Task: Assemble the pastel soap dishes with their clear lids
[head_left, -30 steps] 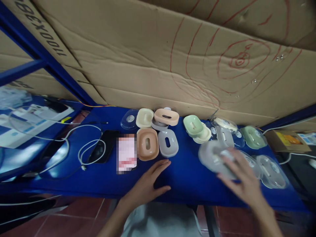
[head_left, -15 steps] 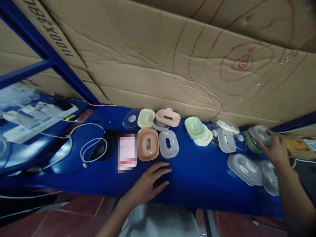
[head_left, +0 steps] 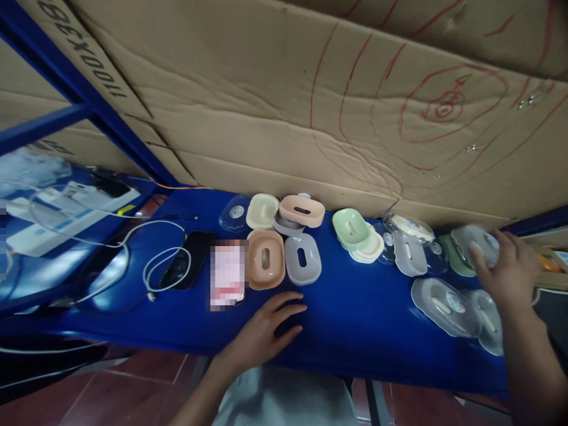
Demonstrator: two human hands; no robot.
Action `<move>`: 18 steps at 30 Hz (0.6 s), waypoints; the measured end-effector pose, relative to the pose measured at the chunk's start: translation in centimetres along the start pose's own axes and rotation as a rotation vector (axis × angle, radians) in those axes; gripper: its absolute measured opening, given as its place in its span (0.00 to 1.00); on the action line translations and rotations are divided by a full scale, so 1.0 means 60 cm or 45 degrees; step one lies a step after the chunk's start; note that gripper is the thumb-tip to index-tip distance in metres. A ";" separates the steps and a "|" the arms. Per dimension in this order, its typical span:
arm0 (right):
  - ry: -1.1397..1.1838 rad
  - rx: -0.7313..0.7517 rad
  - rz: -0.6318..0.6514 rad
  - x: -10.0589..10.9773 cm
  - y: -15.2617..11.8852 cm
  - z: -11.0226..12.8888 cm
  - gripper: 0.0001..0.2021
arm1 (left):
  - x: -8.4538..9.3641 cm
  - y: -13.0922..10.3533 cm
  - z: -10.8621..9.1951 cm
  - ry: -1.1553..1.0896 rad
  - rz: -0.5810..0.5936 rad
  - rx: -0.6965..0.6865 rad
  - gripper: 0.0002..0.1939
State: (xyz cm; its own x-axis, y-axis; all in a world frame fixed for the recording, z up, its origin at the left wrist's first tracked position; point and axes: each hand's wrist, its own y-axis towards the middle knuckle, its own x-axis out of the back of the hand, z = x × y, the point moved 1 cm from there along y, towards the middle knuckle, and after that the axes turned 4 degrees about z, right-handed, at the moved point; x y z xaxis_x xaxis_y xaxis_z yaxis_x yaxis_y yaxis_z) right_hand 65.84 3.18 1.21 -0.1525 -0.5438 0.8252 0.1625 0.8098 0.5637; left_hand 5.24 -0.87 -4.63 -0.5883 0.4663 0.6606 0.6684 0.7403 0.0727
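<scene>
My right hand, at the right end of the blue table, grips a grey soap dish with a clear lid between thumb and fingers. Behind it, partly covered, is a dark green dish. Nearer me, by my right forearm, two more lidded soap dishes overlap. My left hand rests at the table's near side with fingers spread, holding nothing. Just beyond its fingertips lie a light grey soap dish and an orange-brown one, both with slotted bottoms.
At the back are a cream dish, a peach dish and a light green dish on cream pieces. A phone, white cable and power strip lie left. Cardboard walls the back.
My right hand has shifted slightly right with the lidded grey soap dish, uncovering a bit more of the dark green dish. My left hand stays in place.
</scene>
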 end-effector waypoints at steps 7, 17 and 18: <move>0.021 0.332 0.453 0.017 -0.075 0.245 0.29 | -0.007 -0.004 -0.007 0.196 -0.244 -0.106 0.19; 0.580 -0.040 0.368 0.060 -0.124 0.344 0.30 | -0.022 0.039 -0.026 0.564 -0.255 -0.076 0.24; 0.672 -0.115 0.364 0.066 -0.134 0.349 0.29 | -0.024 0.041 -0.030 0.525 -0.216 -0.093 0.24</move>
State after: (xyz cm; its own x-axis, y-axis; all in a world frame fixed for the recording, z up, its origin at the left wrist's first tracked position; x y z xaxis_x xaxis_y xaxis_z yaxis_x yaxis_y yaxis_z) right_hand 43.51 -0.86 -0.78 0.4100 -0.3619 0.8372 0.2111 0.9306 0.2989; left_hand 8.55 -0.55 -4.07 -0.4718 0.0987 0.8762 0.6174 0.7464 0.2484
